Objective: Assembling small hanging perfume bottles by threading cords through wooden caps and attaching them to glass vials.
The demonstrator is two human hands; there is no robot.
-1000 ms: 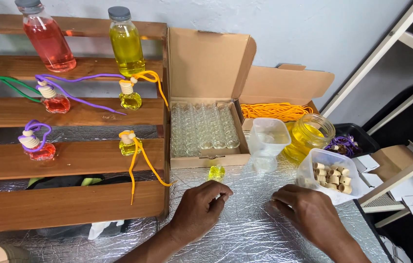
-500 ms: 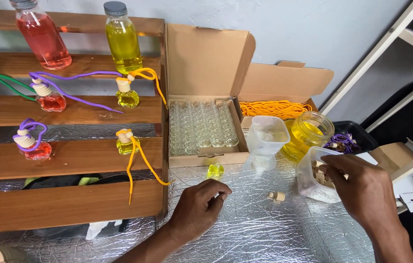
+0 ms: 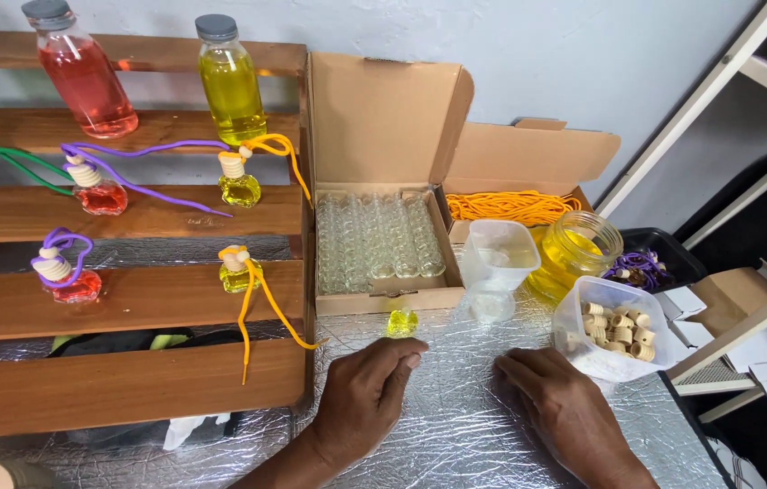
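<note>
My left hand [image 3: 367,396] rests palm down on the silver foil surface [image 3: 456,435], fingers curled together with nothing seen in them. Its fingertips lie just below a small yellow-filled glass bottle [image 3: 402,322], apart from it. My right hand [image 3: 563,409] also lies palm down on the foil, fingers bent; what is under it is hidden. It sits beside a clear plastic tub [image 3: 614,340] of several wooden caps.
An open cardboard box [image 3: 382,244] holds several empty small glass bottles. Behind it are orange cords [image 3: 510,206], a jar of yellow liquid [image 3: 578,249] and an empty plastic cup [image 3: 498,256]. A wooden rack [image 3: 130,299] at left carries corded small bottles and two big bottles.
My right hand went from the foil to the tub of wooden caps and has come back down onto the foil, covering a cap that lay there. My left hand stayed put.
</note>
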